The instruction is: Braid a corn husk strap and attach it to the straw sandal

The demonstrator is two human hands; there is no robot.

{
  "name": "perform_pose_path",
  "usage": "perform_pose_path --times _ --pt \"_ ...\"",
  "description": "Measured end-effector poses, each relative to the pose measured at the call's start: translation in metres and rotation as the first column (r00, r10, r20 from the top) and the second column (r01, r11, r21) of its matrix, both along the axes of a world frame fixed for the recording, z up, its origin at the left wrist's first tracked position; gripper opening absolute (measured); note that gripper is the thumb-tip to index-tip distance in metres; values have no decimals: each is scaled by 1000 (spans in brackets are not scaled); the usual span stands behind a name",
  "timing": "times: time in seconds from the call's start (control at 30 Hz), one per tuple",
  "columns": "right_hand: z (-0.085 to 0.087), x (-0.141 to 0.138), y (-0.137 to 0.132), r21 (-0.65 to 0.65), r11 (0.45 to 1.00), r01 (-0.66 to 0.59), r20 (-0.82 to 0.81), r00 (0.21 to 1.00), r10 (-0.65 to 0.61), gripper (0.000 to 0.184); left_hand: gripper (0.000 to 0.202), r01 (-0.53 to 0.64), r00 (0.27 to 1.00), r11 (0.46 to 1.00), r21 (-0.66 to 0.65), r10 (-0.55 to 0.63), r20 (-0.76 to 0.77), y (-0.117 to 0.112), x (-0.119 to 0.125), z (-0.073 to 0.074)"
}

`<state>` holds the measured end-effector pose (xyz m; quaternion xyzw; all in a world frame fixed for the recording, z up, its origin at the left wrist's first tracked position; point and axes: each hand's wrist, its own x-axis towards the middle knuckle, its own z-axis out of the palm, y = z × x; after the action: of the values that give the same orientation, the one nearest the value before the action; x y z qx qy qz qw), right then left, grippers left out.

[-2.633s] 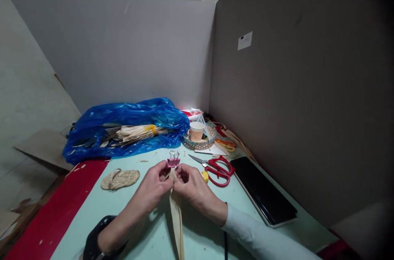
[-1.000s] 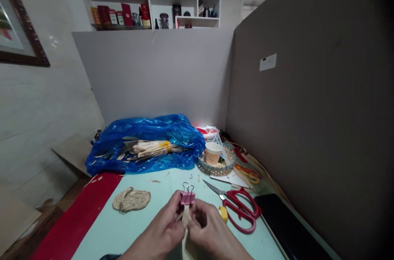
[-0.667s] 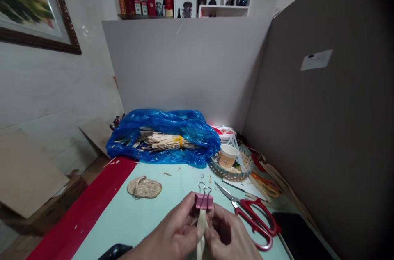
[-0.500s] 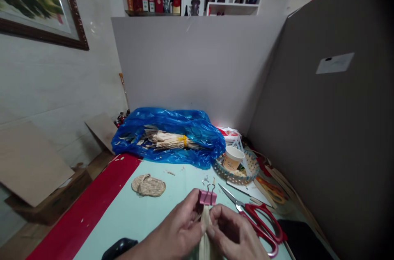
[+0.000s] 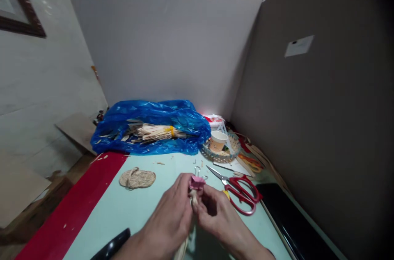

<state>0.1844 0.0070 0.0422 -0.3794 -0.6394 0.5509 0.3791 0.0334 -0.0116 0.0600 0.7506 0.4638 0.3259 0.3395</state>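
Observation:
A pink binder clip [image 5: 197, 183] with wire handles grips the top of a bundle of pale, straw-like strips [image 5: 193, 197] above the table's front. My left hand [image 5: 170, 210] is closed around the bundle from the left, its fingertips beside the clip. From the right, my right hand [image 5: 217, 210] pinches the strips just below the clip, thumb and fingers together. Loose strip ends hang down below the hands. To the left lies a small woven straw slipper [image 5: 137, 178]. Red-handled scissors [image 5: 241, 194] lie open beside my right hand.
Behind, a blue plastic bag [image 5: 150, 108] holds a tied bundle of dry strips [image 5: 156, 132]. A paper cup [image 5: 218, 141] stands in a woven basket [image 5: 212, 156]. A flat black device [image 5: 292, 215] lies at right, a black object [image 5: 112, 247] at lower left. Grey panels enclose the table.
The camera view has shifted right and tilted down. The clip has tipped, and the strips have turned from hanging straight to bunched between my fingers. Both hands stay on the strips.

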Motion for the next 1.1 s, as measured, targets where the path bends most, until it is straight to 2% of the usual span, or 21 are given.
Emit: perform_pose_path --times 0.17,0.3,0.5,0.6,0.7,0.83,0.97,1.1 --pt "9 10 0 -178 959 -222 -316 936 158 25 11 16 999 1000 -3 -16 -47 5 -11 21" --pt "14 18 1 -212 951 -225 -339 930 144 27 4 4 1000 999 -43 -4 -16 12 -14 26" --pt "18 17 1 -169 959 -226 -419 898 138 30 4 -6 992 993 -120 21 127 24 -9 30" --pt "22 21 3 -133 971 -201 -408 904 131 33 9 -1 977 982 -188 42 211 23 -6 39" --pt "30 30 5 -60 989 -133 -355 929 103 32 15 73 944 956 -284 25 328 20 2 46" --pt "40 42 9 38 998 -40 -285 957 49 26 24 128 890 929 -348 47 453 24 17 47" --pt "43 51 12 57 996 -71 -231 969 83 29 28 108 863 921 -373 99 495 31 26 44" --pt "43 54 13 41 990 -131 -187 973 137 28 31 96 861 910 -403 127 493 33 24 43"
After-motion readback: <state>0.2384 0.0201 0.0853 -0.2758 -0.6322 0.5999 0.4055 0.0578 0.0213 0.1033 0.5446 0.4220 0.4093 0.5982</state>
